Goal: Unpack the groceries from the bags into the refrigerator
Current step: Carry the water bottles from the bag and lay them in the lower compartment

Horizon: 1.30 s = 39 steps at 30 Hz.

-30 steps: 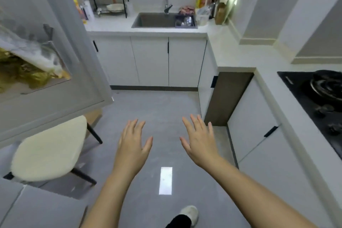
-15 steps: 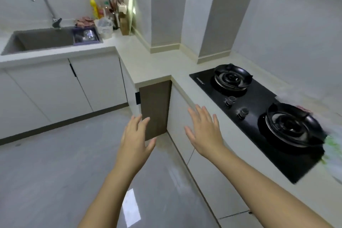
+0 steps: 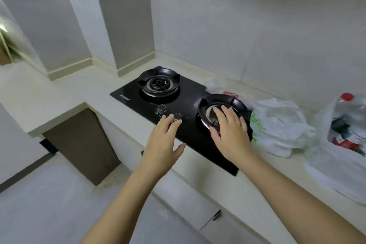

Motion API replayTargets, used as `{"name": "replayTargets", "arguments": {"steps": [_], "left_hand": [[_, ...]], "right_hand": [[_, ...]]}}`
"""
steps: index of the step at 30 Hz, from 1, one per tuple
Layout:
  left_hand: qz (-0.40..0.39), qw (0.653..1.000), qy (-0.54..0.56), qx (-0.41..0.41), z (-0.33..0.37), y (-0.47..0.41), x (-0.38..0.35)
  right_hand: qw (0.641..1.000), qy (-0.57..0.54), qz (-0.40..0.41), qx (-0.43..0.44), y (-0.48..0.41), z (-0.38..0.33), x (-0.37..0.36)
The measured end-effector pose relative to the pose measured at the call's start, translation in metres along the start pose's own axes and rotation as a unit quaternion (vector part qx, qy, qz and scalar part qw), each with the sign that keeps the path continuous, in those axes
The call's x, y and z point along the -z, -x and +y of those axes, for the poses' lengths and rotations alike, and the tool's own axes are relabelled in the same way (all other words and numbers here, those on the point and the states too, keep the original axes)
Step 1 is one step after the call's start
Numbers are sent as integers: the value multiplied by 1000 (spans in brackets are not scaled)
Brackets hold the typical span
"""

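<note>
Now that my view has swung right, away from the sink and the floor, the groceries have come into sight. A white bag [image 3: 281,125] with green print lies on the counter [image 3: 59,93] just right of the black hob [image 3: 188,101], and a clear bag [image 3: 336,164] showing a red-capped bottle [image 3: 346,105] sits further right. My left hand [image 3: 164,140] and right hand [image 3: 229,130] hover over the hob, each grip spread and empty. I judge the next reach goes to the white bag; the refrigerator is out of view.

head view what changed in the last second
The view swung right onto the hob, bringing the white bag and the clear bag on the counter into view. The left hand and right hand stayed open and empty.
</note>
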<state>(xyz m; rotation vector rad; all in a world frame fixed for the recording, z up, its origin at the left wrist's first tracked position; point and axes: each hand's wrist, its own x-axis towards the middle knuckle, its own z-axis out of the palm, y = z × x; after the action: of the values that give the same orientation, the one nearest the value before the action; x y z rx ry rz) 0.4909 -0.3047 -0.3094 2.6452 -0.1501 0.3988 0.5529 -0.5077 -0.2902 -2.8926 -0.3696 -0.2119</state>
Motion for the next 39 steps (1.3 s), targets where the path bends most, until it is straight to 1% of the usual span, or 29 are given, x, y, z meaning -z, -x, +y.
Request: {"name": "replayTargets", "arguments": {"steps": [4,10,12,14,16,20,22,24,28,32,35,39], "left_hand": [[-21,998,36,-39,74,-51,-52],[-31,989,58,-131,188,-127,-119],[-45,984,66,-159,223,-149,-138],[-59,978,72,-188,257,-168,-155],[-74,971,74,-214,287,-184,-170],[-112,957,46,-264,337,-217,-210],[-137,948,26,-286,358,-231,-230],[-155,940,15,-304,377,-241,-246],[-167,931,-11,-324,409,-261,-270],[-184,918,-45,-348,439,-276,-285],[-185,912,-54,-363,463,-283,-294],[-216,904,-64,-364,496,-289,-301]], "right_hand": [[998,13,31,-45,-17,98,31],[988,63,46,-130,-24,246,71],[981,79,67,-166,-22,289,83],[968,107,91,-206,-17,327,94],[950,142,90,-262,-10,359,102],[889,212,3,-405,3,416,117],[872,191,-29,-449,9,440,119],[861,152,-40,-483,13,460,118],[851,160,-78,-495,11,477,118],[845,169,-66,-503,7,480,112],[852,174,-46,-491,9,485,108],[857,190,-29,-477,13,491,103]]}}
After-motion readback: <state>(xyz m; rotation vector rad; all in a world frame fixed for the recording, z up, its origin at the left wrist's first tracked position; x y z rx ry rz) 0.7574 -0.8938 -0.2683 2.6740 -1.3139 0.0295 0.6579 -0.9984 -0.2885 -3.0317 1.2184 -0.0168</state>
